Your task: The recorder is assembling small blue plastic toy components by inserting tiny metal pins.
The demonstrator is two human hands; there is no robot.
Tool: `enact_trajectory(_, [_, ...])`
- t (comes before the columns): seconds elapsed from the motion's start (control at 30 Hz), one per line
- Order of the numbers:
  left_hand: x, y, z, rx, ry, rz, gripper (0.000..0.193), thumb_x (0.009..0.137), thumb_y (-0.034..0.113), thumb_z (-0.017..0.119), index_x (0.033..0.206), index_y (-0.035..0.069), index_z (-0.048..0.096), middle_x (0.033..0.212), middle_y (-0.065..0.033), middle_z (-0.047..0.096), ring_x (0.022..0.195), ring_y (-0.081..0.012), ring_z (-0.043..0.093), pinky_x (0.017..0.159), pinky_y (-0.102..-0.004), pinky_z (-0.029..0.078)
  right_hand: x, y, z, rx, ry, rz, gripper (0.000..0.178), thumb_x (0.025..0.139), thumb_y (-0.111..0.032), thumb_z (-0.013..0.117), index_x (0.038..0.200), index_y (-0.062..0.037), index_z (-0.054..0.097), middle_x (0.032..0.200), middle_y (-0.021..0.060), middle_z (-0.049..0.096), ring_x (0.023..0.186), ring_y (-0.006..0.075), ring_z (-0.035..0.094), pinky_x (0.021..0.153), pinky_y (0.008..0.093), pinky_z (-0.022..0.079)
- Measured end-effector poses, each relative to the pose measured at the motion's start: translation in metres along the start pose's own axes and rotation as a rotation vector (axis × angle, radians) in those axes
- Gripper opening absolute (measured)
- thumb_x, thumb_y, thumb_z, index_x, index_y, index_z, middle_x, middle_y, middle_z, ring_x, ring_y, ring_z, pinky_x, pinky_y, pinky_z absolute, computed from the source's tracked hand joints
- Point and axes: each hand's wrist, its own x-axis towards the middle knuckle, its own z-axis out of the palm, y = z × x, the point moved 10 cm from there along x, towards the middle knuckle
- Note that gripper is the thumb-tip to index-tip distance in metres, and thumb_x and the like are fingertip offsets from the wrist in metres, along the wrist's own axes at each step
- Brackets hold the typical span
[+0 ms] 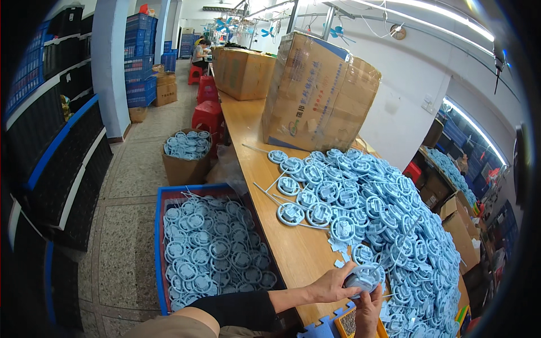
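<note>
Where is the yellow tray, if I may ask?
In the head view, the yellow tray sits at the lower edge, right of centre, partly behind the right hand.

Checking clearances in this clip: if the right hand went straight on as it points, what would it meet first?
The right hand would first meet the light-blue ring-shaped plastic part it touches; beyond that, probably the heap of similar parts, though depth is unclear.

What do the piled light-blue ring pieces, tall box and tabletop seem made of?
Light-blue ring pieces: probably moulded plastic, satin; uniform colour, repeated shapes. Tall box: brown cardboard, matte; folded panels, shiny clear tape. Tabletop: wood or laminate, unclear which; tan, slight sheen.
</note>
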Motion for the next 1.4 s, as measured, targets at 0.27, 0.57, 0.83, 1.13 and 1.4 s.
enact_trajectory(0.27, [0.024,-0.017,0.032,0.017,-0.156,0.013,0.048,0.081,0.025,0.072,0.113,0.001,0.045,0.092,-0.0119,0.062,0.084,-0.0167,0.060,0.069,-0.0314,0.048,-0.018,-0.014,-0.003,-0.005,0.189,0.089,0.033,0.079,-0.001,0.059,0.112,-0.0029,0.055,0.105,0.0094,0.061,0.094,0.0214,0.062,0.079,0.0332,0.052])
enact_trajectory(0.57, [0.025,-0.077,0.069,-0.104,-0.274,-0.263,0.066,0.076,0.003,0.071,0.132,0.002,0.037,0.098,-0.0077,0.055,0.079,-0.0121,0.057,0.066,-0.0244,0.050,-0.006,-0.008,-0.114,-0.468,0.296,0.024,0.036,0.082,-0.024,0.070,0.107,-0.0024,0.055,0.094,0.0050,0.060,0.079,0.0107,0.056,0.068,0.0269,0.046])
enact_trajectory(0.83, [0.007,-0.106,0.049,-0.019,-0.291,-0.323,0.069,0.077,0.002,0.070,0.137,0.003,0.035,0.094,-0.0059,0.051,0.073,-0.0080,0.050,0.065,-0.0201,0.045,-0.123,-0.106,-0.360,0.116,0.923,-0.337,0.035,0.085,-0.028,0.068,0.108,-0.0094,0.051,0.100,0.0050,0.060,0.096,0.0173,0.059,0.076,0.0340,0.049])
enact_trajectory(1.13, [-0.006,0.224,0.025,0.548,0.084,0.845,0.062,0.085,0.045,0.049,0.104,-0.014,0.052,0.100,-0.0211,0.055,0.092,-0.0279,0.055,0.084,-0.0366,0.043,-0.104,-0.247,-0.093,-0.628,0.212,-0.792,0.045,0.092,-0.024,0.051,0.127,0.0030,0.047,0.118,0.0153,0.055,0.108,0.0215,0.054,0.093,0.0384,0.044])
enact_trajectory(1.4, [-0.099,0.207,-0.116,0.643,0.063,0.737,0.061,0.085,0.045,0.049,0.103,-0.014,0.052,0.100,-0.0209,0.055,0.092,-0.0277,0.055,0.084,-0.0366,0.043,-0.148,-0.296,-0.059,-0.589,0.431,-0.962,0.052,0.092,-0.030,0.034,0.129,0.0058,0.041,0.125,0.0203,0.049,0.113,0.0246,0.052,0.094,0.0444,0.044])
